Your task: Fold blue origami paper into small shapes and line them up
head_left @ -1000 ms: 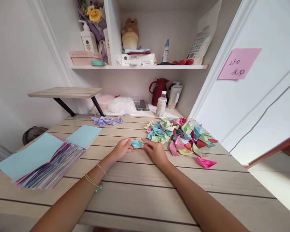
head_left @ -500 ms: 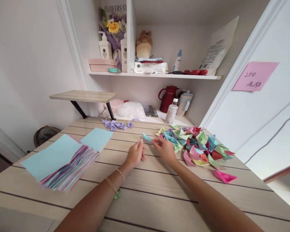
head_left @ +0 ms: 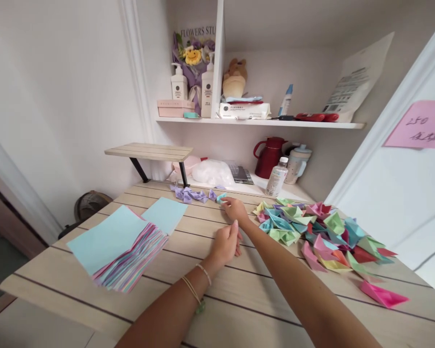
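Observation:
My right hand (head_left: 235, 210) reaches across to the far middle of the wooden table (head_left: 239, 290) and pinches a small folded blue paper boat (head_left: 221, 197), right beside a row of purple folded boats (head_left: 192, 195). My left hand (head_left: 225, 243) rests on the table nearer to me, fingers loosely curled and holding nothing. A stack of coloured paper sheets (head_left: 126, 244) with a light blue sheet on top lies to the left. A heap of folded boats in several colours (head_left: 322, 229) lies to the right.
A small raised wooden shelf (head_left: 150, 151) stands at the table's back left. Behind it are a plastic bag (head_left: 213, 172), a red jug (head_left: 270, 157), a bottle (head_left: 276, 176) and a cup. A wall shelf (head_left: 261, 123) above carries bottles and boxes. A pink note (head_left: 418, 125) hangs on the right.
My right hand carried the blue boat from the table's middle to the far side beside the purple boats. My left hand let go of it. The view swung left.

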{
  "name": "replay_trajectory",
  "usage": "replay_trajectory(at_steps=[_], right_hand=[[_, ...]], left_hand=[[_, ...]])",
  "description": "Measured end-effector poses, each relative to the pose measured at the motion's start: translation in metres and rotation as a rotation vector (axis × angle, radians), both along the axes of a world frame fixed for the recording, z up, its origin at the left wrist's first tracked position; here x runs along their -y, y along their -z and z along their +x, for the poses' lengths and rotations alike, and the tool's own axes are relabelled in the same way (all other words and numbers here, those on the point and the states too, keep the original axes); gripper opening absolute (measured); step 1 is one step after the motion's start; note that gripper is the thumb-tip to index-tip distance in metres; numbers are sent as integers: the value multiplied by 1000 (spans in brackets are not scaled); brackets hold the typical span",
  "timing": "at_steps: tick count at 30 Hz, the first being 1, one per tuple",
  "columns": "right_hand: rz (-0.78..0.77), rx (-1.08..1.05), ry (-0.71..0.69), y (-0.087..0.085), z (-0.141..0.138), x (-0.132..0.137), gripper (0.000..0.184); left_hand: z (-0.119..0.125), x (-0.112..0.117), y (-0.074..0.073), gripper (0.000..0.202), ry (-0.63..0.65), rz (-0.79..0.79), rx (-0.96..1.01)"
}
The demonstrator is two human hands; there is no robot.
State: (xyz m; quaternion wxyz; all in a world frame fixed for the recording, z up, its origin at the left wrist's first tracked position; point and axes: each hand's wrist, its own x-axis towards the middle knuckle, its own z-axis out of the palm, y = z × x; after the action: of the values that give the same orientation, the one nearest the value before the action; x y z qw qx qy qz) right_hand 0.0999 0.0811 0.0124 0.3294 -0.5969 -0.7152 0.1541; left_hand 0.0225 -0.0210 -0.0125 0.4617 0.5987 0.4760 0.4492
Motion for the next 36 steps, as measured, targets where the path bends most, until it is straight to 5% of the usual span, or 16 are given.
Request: replay_trajectory(at_steps=[4,10,15,20,28,36], right_hand=[[141,124,-141,-4,-13,7,27],[463,300,-786,-11,-63,27,34],[627,213,-897,-25,-109,57,48],[730,392,-1104,-39,-129,75,44],[769,333,-1142,-43,-137,72,26],[680,403,-1218,-37,-151,76,40]], left_hand=[[-2,11,-12,52,-88,287,-124],[-1,43,-31,37,16,951,-291],[7,61,-36,33,61,1326,-312],[7,66,-38,34,5,1372,-368],[5,64,-43,31,-36,1377,-395],[2,71,-54,32,-94,1402,-396]])
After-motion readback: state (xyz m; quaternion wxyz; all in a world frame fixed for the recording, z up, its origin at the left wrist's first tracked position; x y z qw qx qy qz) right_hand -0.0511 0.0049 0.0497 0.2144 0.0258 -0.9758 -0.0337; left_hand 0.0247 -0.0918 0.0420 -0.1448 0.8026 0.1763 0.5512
